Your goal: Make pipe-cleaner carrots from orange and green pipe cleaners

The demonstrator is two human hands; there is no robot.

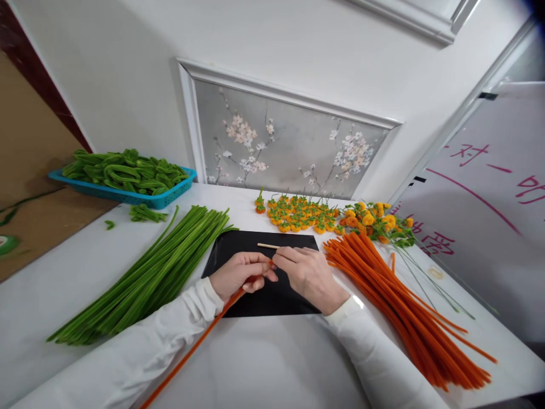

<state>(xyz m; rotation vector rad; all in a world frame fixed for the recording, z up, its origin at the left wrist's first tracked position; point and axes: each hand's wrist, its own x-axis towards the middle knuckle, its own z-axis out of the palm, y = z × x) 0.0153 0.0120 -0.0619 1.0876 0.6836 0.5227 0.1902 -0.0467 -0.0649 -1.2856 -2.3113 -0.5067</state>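
Observation:
Over the black mat, my left hand is closed on an orange pipe cleaner, whose long end trails down towards the bottom edge. My right hand meets it at the fingertips, closed around a thin pale stick that points left. A small bit of orange shows between the two hands; the right fingertips partly hide it. Green pipe cleaners lie in a bundle left of the mat, and orange pipe cleaners lie in another to its right.
Behind the mat stand several small orange and yellow flowers, with a flower bunch on thin stems to their right. A blue basket of green looped pieces sits back left. A whiteboard with red writing leans at right.

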